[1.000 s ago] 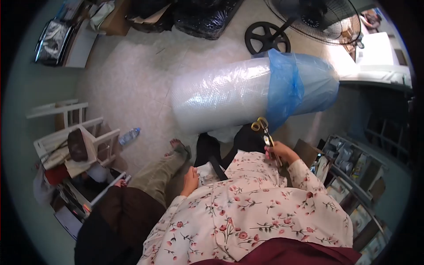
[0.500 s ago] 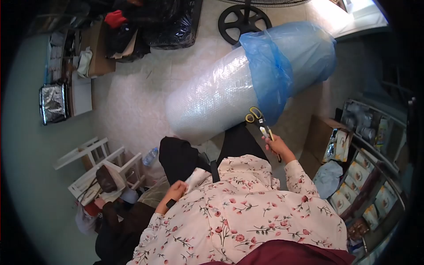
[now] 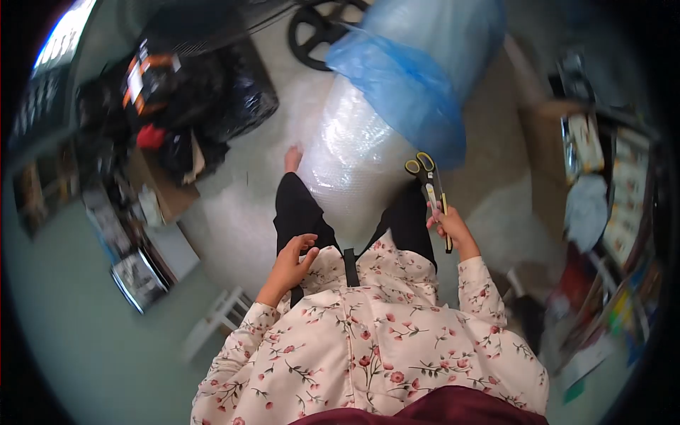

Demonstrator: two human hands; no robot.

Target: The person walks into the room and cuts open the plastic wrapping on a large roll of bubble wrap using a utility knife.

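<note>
My right hand [image 3: 451,223] is closed around a pair of scissors [image 3: 428,177] with yellow-and-black handles, their loops pointing away from me. The same hand grips a slim yellow-and-black utility knife [image 3: 446,234]. My left hand [image 3: 292,261] hovers over my lap, its fingers loosely bent and apart, with nothing visible in it. Between my legs lies a large roll of bubble wrap [image 3: 354,138], its near end close to my knees. Blue plastic film [image 3: 407,81] covers the roll's far part, just beyond the scissors.
A black fan base [image 3: 304,39] stands behind the roll. Black-wrapped bundles [image 3: 234,85] and a cardboard box [image 3: 159,180] are at the left. A white stool [image 3: 223,312] is at the lower left. Shelves with packaged goods [image 3: 623,191] line the right.
The view has swung leftward. My left hand has lifted from beside the shirt hem and its fingers have loosened. My legs now straddle the roll's near end. The right hand keeps its tools.
</note>
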